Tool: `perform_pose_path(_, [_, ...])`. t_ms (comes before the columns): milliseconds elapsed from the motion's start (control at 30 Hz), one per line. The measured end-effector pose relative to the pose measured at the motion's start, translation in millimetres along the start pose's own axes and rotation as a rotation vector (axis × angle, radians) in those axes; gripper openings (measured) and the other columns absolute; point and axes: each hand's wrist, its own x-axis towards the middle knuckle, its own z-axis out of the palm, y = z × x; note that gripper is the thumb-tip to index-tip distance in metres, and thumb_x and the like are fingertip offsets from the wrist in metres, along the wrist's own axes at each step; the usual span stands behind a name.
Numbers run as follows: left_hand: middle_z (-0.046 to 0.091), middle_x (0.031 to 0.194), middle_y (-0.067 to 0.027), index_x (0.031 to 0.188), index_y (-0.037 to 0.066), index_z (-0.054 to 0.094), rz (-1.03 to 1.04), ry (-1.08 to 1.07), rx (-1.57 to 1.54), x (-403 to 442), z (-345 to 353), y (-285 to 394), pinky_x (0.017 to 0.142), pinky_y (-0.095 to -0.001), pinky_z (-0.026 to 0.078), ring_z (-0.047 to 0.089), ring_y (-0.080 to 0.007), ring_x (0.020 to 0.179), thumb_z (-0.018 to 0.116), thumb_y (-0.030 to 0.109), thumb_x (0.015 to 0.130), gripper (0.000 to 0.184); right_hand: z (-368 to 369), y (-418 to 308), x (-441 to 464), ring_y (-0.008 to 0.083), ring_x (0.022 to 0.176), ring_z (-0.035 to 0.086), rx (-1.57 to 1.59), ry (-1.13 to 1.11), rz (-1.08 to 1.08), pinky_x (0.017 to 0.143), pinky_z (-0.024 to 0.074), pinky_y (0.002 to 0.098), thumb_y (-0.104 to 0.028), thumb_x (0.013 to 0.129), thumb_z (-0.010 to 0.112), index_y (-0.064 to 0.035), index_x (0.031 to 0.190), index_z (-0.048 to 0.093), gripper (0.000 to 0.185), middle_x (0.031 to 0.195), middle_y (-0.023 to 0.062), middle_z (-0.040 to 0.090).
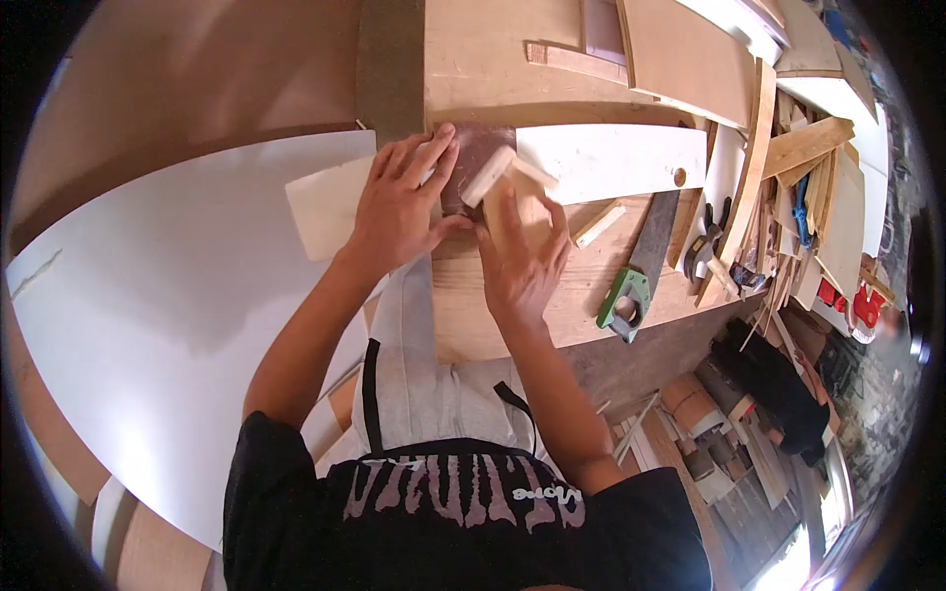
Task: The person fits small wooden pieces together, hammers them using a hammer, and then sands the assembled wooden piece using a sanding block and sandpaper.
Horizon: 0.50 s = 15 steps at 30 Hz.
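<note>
A reddish-brown sheet of sandpaper (pixel 478 148) lies on the workbench, overlapping the end of a white board (pixel 611 163). My left hand (pixel 402 202) rests flat on the sheet's left edge, fingers stretched out and thumb toward the right. My right hand (pixel 527 261) grips a small pale wooden piece (pixel 489 175) against the sandpaper; it looks built of joined strips, and the fingers hide part of it. Under my left wrist is a pale flat wooden offcut (pixel 325 207). A short wooden stick (pixel 599 225) lies just right of my right hand.
A handsaw with a green handle (pixel 626 303) lies at the bench's right. Beyond it are a black clamp (pixel 702 251) and piled wood strips (pixel 808 148). A large white panel (pixel 148 295) spreads to the left. Offcuts (pixel 700 414) cover the floor at lower right.
</note>
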Motion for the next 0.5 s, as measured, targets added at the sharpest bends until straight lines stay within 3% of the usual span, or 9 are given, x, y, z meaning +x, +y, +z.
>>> perform_pose_path(100, [0.041, 0.165, -0.0082, 0.151, 0.001, 0.052, -0.022, 0.02, 0.008, 0.6, -1.5, 3.9, 0.12, -0.0494, 0.034, 0.045, -0.031, 0.143, 0.087, 0.046, 0.075, 0.095, 3.6, -2.4, -3.1, 0.0365, 0.131, 0.048, 0.011, 0.012, 0.015, 0.106, 0.0412, 0.0516, -0.039, 0.092, 0.078, -0.0279, 0.147, 0.065, 0.058, 0.149, 0.0159, 0.044])
perform_pose_path(167, [0.041, 0.165, -0.008, 0.15, 0.001, 0.053, -0.014, 0.025, 0.007, 1.0, -0.7, 2.2, 0.12, -0.0497, 0.035, 0.045, -0.0307, 0.142, 0.088, 0.045, 0.074, 0.095, 5.4, -7.1, 13.5, 0.0358, 0.135, 0.044, 0.034, 0.04, 0.002, 0.112, 0.0374, 0.0493, -0.031, 0.088, 0.082, -0.0182, 0.145, 0.067, 0.061, 0.144, 0.0169, 0.045])
perform_pose_path(200, [0.042, 0.164, -0.0078, 0.15, 0.001, 0.053, -0.008, 0.035, 0.019, 0.1, 0.1, 1.7, 0.119, -0.0499, 0.035, 0.046, -0.0305, 0.142, 0.089, 0.044, 0.073, 0.095, 5.9, -8.4, 17.2, 0.0359, 0.135, 0.044, 0.055, 0.021, 0.023, 0.113, 0.037, 0.0492, -0.029, 0.088, 0.082, -0.0178, 0.146, 0.065, 0.062, 0.144, 0.0185, 0.045])
perform_pose_path(300, [0.038, 0.167, -0.0084, 0.156, 0.004, 0.047, -0.014, 0.015, 0.008, -1.0, 1.9, 0.5, 0.121, -0.0515, 0.033, 0.043, -0.0327, 0.145, 0.082, 0.053, 0.079, 0.098, 5.8, -4.6, 2.0, 0.0362, 0.134, 0.045, 0.05, 0.035, -0.012, 0.112, 0.0372, 0.049, -0.029, 0.089, 0.081, -0.0188, 0.147, 0.065, 0.061, 0.144, 0.0191, 0.045])
perform_pose_path(333, [0.038, 0.167, -0.0084, 0.156, 0.004, 0.047, -0.013, 0.014, 0.01, -0.4, 1.2, 1.4, 0.121, -0.0515, 0.033, 0.043, -0.0327, 0.145, 0.082, 0.053, 0.079, 0.098, 7.6, -2.9, -5.3, 0.0368, 0.128, 0.049, 0.008, 0.05, -0.015, 0.106, 0.0414, 0.0505, -0.04, 0.094, 0.076, -0.0279, 0.15, 0.062, 0.059, 0.148, 0.0168, 0.043])
perform_pose_path(400, [0.043, 0.163, -0.0078, 0.149, 0.001, 0.054, -0.03, 0.064, 0.017, -0.4, 1.6, 6.5, 0.118, -0.0497, 0.036, 0.047, -0.0305, 0.141, 0.092, 0.04, 0.071, 0.095, 9.3, 0.9, -6.2, 0.0369, 0.128, 0.049, -0.005, 0.043, -0.015, 0.106, 0.0415, 0.0505, -0.04, 0.094, 0.076, -0.0282, 0.15, 0.062, 0.059, 0.148, 0.0169, 0.043])
perform_pose_path(433, [0.043, 0.163, -0.0078, 0.149, 0.001, 0.054, -0.029, 0.061, 0.012, -1.3, 2.3, 5.3, 0.118, -0.0497, 0.036, 0.047, -0.0305, 0.141, 0.092, 0.04, 0.071, 0.095, 6.4, -1.0, -0.6, 0.0369, 0.128, 0.049, -0.018, 0.039, -0.018, 0.106, 0.0416, 0.0504, -0.04, 0.094, 0.076, -0.0285, 0.151, 0.061, 0.06, 0.148, 0.0171, 0.043])
perform_pose_path(500, [0.04, 0.165, -0.0106, 0.154, 0.003, 0.05, 0.003, 0.023, 0.023, -0.7, 2.4, -0.5, 0.12, -0.0508, 0.033, 0.044, -0.0321, 0.145, 0.082, 0.055, 0.078, 0.097, 9.2, -3.7, 12.3, 0.0374, 0.128, 0.05, 0.004, 0.035, -0.003, 0.105, 0.0421, 0.05, -0.04, 0.094, 0.076, -0.0283, 0.151, 0.061, 0.06, 0.148, 0.0174, 0.044])
